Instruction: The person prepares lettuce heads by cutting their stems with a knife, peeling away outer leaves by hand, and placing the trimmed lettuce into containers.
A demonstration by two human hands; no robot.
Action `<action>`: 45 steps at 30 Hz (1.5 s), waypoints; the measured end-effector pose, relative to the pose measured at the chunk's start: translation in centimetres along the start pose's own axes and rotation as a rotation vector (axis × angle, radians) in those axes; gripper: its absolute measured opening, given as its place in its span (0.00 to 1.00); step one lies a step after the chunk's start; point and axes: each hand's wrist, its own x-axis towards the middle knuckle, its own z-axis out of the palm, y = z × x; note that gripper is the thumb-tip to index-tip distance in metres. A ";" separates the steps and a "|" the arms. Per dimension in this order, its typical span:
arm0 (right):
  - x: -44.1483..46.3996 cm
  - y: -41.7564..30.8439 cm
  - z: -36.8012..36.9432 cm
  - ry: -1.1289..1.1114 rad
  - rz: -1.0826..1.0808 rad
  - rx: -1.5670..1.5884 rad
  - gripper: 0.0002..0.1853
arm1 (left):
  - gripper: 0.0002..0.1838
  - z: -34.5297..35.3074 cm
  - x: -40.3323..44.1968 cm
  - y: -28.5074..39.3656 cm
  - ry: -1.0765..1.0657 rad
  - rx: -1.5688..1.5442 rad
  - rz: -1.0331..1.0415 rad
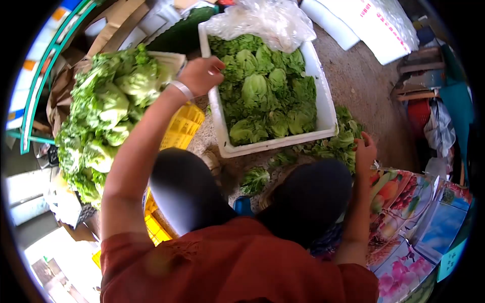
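Observation:
My left hand (202, 76) is over the left rim of a white foam box (275, 145), its fingers bent but apart, and I see nothing in them. Inside the box lie several heads of green lettuce (255, 91), packed side by side. My right hand (366, 153) is low on the right, beside a heap of loose lettuce leaves (343, 139). Its fingers are curled in, and what they hold, if anything, is hidden. A small lettuce piece (255, 180) lies on the ground between my knees.
At left, a yellow plastic crate (183, 125) stands by a large pile of leafy lettuce (108, 108). Clear plastic film (265, 22) covers the box's far end. White foam pieces (376, 30) lie behind it. Printed cardboard (399, 217) is at my right.

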 end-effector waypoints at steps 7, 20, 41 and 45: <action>-2.9 4.4 0.6 -0.051 0.089 -0.008 0.13 | 0.37 16.9 10.7 -2.1 -0.361 -0.110 -0.745; -3.5 6.0 3.6 -0.110 0.415 0.321 0.12 | 0.53 21.1 12.0 -1.8 -0.046 -0.112 -1.003; -6.2 -15.5 4.4 -0.529 -0.420 0.529 0.26 | 0.36 11.0 0.9 16.5 0.457 -0.271 0.359; -6.5 -15.2 6.4 -0.445 -0.511 0.611 0.27 | 0.36 10.9 -0.3 16.7 0.470 -0.241 0.333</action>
